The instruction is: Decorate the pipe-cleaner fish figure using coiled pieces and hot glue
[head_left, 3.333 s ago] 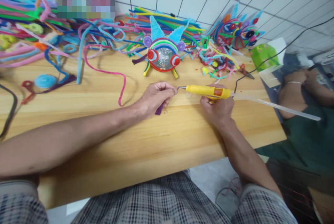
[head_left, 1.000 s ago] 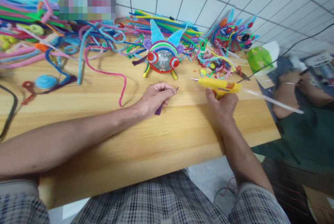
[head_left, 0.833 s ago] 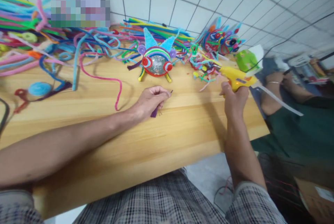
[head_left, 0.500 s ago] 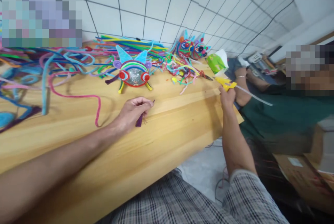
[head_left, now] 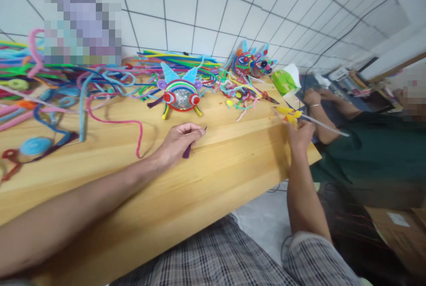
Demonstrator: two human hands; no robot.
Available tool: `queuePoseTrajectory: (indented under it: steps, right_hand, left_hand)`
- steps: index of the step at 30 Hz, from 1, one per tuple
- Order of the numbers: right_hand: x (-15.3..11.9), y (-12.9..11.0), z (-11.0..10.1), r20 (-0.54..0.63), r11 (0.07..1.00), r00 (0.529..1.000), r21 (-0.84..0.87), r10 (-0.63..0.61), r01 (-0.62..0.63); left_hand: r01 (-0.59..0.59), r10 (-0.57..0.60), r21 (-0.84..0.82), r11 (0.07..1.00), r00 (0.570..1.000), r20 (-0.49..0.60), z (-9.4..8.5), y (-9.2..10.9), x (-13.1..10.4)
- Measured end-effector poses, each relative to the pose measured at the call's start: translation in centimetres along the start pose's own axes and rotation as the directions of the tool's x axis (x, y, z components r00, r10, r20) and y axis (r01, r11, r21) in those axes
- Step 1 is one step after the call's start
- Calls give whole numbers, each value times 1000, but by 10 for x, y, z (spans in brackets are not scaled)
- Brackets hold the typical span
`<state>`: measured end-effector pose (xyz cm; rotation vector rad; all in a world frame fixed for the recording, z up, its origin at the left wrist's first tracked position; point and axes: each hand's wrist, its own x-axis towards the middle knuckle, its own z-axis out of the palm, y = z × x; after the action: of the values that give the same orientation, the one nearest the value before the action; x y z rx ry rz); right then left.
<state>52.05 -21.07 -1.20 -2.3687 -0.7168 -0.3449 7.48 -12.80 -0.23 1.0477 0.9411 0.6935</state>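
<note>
My left hand [head_left: 184, 141] is closed in a pinch above the wooden table [head_left: 226, 166]. A small dark purple tassel [head_left: 187, 151] with frayed ends hangs below its fingers, and a dark tip pokes past the thumb. At the table's right end, my right hand [head_left: 301, 136] grips a yellow hot glue gun [head_left: 289, 115], slightly blurred, its nozzle pointing left. A long translucent glue stick [head_left: 328, 125] sticks out of the gun's back. Beyond my left hand stands a mask-like craft figure [head_left: 181, 96] with blue pointed ears, red round eyes and yellow-and-black legs.
Colourful pipe cleaners [head_left: 179, 58] lie heaped along the tiled wall. Two finished-looking craft heads [head_left: 251, 61] stand behind cut scraps [head_left: 239, 93] and scissors [head_left: 269, 97]. A green packet [head_left: 286, 79] is near the right edge. Another person's arm [head_left: 321, 117] is close to the glue gun.
The view has swung left, shifting the scene rightward. My right hand has turned and moved slightly with the glue gun. My left hand keeps its pinch on the tassel.
</note>
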Motion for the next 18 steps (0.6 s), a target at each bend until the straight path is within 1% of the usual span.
queuePoseTrajectory:
  steps: [1,2,3,4,5,6,8,10,12,14,16,18]
  right_hand:
    - [-14,-5,-3,-27,996,998,74,-50,52]
    - [-31,-14,-6,-26,978,994,180,-105,109]
    - [-51,-27,-9,13,941,987,301,-163,151]
    - [-73,-42,-12,96,888,969,430,-226,165]
    - [-96,-61,-15,185,819,938,554,-292,146]
    - [-119,-82,-18,264,749,892,652,-368,116]
    - [-161,-124,-24,336,605,793,794,-508,52]
    - [-192,-162,-27,374,485,702,873,-606,-46]
    - [-209,-190,-25,398,408,657,901,-640,-148]
    - [-217,-207,-20,439,365,624,896,-646,-253]
    - [-220,-215,-13,478,334,604,878,-638,-343]
    - [-222,-219,-7,502,302,604,862,-619,-407]
  left_hand:
    - [-16,16,-3,1000,1000,3,0,1,-1]
    - [-30,30,-13,999,1000,0,0,3,-1]
    - [-40,40,-30,999,999,-9,1,5,-2]
    - [-47,46,-55,997,999,-20,1,7,-3]
    - [-55,52,-85,995,998,-29,2,9,-4]
    - [-65,62,-116,991,998,-33,3,11,-6]
    - [-106,101,-170,980,994,-40,4,15,-9]
    - [-158,151,-207,966,987,-48,5,18,-12]
    - [-201,194,-244,949,980,-55,6,19,-14]
    - [-225,216,-275,935,974,-63,6,20,-14]
    - [-243,225,-297,923,970,-93,6,20,-14]
    - [-261,230,-318,911,964,-133,5,20,-12]
